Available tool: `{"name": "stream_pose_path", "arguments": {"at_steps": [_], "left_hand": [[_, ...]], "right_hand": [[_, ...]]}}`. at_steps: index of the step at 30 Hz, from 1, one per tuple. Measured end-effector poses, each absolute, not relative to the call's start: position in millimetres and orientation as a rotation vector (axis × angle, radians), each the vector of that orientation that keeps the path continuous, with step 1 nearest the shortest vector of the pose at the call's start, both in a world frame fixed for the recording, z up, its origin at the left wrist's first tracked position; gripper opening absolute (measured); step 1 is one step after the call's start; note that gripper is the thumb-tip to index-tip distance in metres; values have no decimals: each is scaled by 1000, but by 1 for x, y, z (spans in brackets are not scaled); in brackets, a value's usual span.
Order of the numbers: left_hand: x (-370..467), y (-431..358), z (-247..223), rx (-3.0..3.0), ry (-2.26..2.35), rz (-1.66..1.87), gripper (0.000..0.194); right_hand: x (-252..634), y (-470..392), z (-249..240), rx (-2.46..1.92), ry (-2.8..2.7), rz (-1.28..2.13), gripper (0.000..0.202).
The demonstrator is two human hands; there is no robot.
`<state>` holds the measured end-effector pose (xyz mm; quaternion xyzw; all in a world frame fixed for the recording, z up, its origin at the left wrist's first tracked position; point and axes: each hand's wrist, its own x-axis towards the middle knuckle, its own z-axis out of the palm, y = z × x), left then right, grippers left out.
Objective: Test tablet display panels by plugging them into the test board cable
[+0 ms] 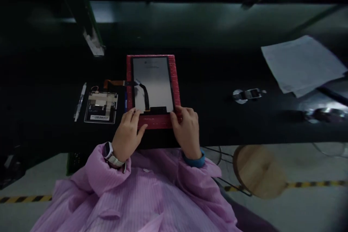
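A flat display panel (156, 83) with a black frame lies on a red wrapped pad (157, 121) on the dark table. My left hand (127, 135) rests at the panel's lower left corner, fingers apart, thumb over the pad. At the lower right corner my right hand (187, 128) touches the edge of panel and pad, its thumb apart from the fingers. A black cable (146, 96) lies across the panel's back. An orange flat cable (115, 83) runs left to a small circuit board module (101, 107) with tape and a barcode label.
Left of the module lies a white pen (80, 102). To the right are a metal object (247, 95) and white papers (301, 65). A dark green post (81, 11) stands at the back left. Below the table's front edge is a round wooden stool (259, 171).
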<state>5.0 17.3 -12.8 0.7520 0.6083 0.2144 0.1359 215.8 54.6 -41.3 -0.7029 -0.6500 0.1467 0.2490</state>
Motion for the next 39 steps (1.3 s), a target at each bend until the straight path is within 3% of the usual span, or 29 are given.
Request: {"name": "stream_pose_path", "arguments": {"at_steps": [6,11,17,22,31,39], "left_hand": [[-2,31,-14,2148,1787,604,39],[-7,31,-8,2023,1789,589,38],[-31,23,-3,1988,1973,832,30],[-57,13,-16,1974,2433,665,33],[-59,6,-29,2071,2354,271,36],[-69,4,-33,2177,2325,366,34]], "right_hand": [[204,70,-42,-1921,-1618,491,44],[192,70,-3,-1642,-1424,536,28],[142,71,42,-1213,-1690,348,21],[126,85,27,-1117,-1880,322,39],[123,105,7,-899,-2093,276,43],[124,119,-12,-790,-2110,159,48]]}}
